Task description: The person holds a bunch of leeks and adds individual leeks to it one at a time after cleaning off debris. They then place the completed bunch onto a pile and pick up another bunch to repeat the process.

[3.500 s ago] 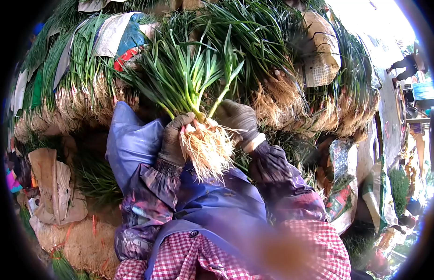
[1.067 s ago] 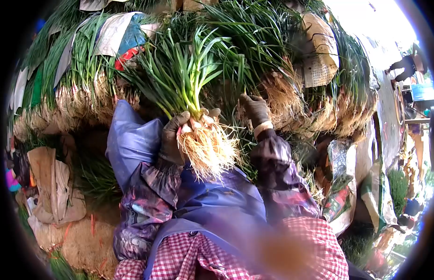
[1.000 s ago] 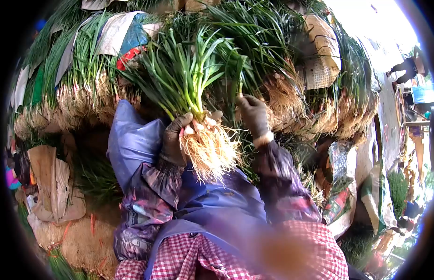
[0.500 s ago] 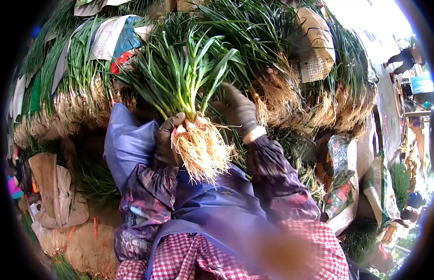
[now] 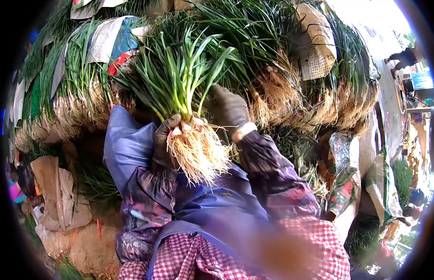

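A bunch of green leafy plants (image 5: 185,88) with pale bulbs and long stringy roots (image 5: 200,151) is in front of my body, leaves up and roots down. My left hand (image 5: 165,140), in a dark glove, grips the bunch at its bulb end from the left side. To the right of the stems is my right hand (image 5: 228,108), also gloved, with its fingers close to the leaves and bent. Its fingertips are partly hidden, so whether they hold a leaf does not show.
Stacked bundles of similar plants (image 5: 81,100) run behind and to both sides, roots facing me. Sacking (image 5: 316,42) covers some of them. Folded brown cloth (image 5: 58,191) lies at the left, and printed bags (image 5: 343,182) are at the right.
My right hand has moved left, closer to the stems. The bunch in my left hand has shifted slightly left.
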Demonstrator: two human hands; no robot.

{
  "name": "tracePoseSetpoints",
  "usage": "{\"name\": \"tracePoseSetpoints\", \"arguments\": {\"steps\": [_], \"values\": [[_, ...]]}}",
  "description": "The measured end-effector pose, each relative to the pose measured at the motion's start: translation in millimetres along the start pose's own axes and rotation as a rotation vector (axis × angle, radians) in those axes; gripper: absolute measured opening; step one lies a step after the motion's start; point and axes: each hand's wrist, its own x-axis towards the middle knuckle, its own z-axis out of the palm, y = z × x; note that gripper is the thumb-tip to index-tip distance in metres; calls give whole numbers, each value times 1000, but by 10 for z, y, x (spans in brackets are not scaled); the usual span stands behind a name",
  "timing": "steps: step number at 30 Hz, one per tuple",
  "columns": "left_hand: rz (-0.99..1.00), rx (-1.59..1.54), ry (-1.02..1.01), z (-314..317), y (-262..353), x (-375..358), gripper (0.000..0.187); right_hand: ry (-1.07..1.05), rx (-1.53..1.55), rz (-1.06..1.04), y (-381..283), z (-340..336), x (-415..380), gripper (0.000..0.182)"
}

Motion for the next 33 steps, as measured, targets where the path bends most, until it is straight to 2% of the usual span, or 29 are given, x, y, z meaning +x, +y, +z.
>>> {"name": "tracePoseSetpoints", "arguments": {"steps": [2, 3, 5, 7, 8, 9, 10, 11, 12, 13, 14, 16, 18, 19, 20, 21, 22, 24, 26, 27, 28, 30, 31, 32, 33], "values": [[2, 14, 24, -38, 31, 6, 30, -266, -28, -49, -133, 153, 48, 20], [24, 27, 8, -70, 40, 6, 30, -153, 397, 8, -173, 173, -206, 13], [34, 28, 35, -75, 13, -29, 30, -675, -4, -199, -136, 142, -446, 32], [17, -2, 57, -94, -1, -28, 32, -647, 17, -198, 203, 27, -845, 18], [4, -26, 35, -130, -7, -2, 34, -1009, -120, -134, 321, -42, -739, 21], [20, 20, 65, -85, -19, 3, 36, -1022, -327, -11, 586, 91, -842, 27], [40, 66, 97, 3, -23, -12, 39, -861, -308, 60, 630, -56, -793, 29], [62, 113, 133, 49, -23, -29, 41, -702, -286, 125, 645, -173, -711, 38], [64, 95, 82, 14, -23, -25, 43, -440, -314, 295, 648, -216, -584, 51], [63, 80, 27, -44, -23, 0, 45, -162, -346, 295, 673, -291, -454, 52], [60, 67, -35, -64, -22, 30, 47, -125, -293, 424, 691, -387, -303, 41], [56, 56, -28, 40, -32, 17, 49, -303, -276, 572, 910, -328, -81, 26], [38, 28, 44, 95, -28, -6, 50, -244, 158, 647, 946, -223, -35, 21], [51, 25, 42, 15, -26, 5, 40, -146, 568, 620, 875, -211, -106, 25], [9, -21, 1, -50, -16, -7, 43, -55, 975, 586, 785, -192, -226, 28], [-40, -66, -41, -101, -1, 1, 45, 79, 1062, 501, 490, -405, -268, 26], [-95, -106, -93, -126, 9, 13, 48, 151, 1101, 443, 232, -615, -307, 20], [-98, -105, -72, -83, -6, -8, 41, 210, 528, 183, -10, -706, -400, 13], [-45, -18, -15, -48, -7, -9, 38, 148, 328, -230, -187, -721, -448, 14], [-35, 2, 29, -39, -5, -5, 33, 43, 85, -226, -230, -615, -562, 18], [-42, 14, 49, -43, -8, -10, 31, -294, -217, -267, -274, -580, -640, 28], [-58, 33, 100, -72, -29, -50, 27, -252, 103, -400, -264, -584, -701, 36], [-49, 33, 129, -75, -30, -66, 25, -365, 57, -349, -280, -673, -657, 44], [-41, 37, 151, -59, -20, -58, 23, -298, 37, -398, -245, -704, -641, 51], [-36, 41, 169, -30, -14, -41, 22, -464, 124, -286, -188, -715, -588, 46]]}}
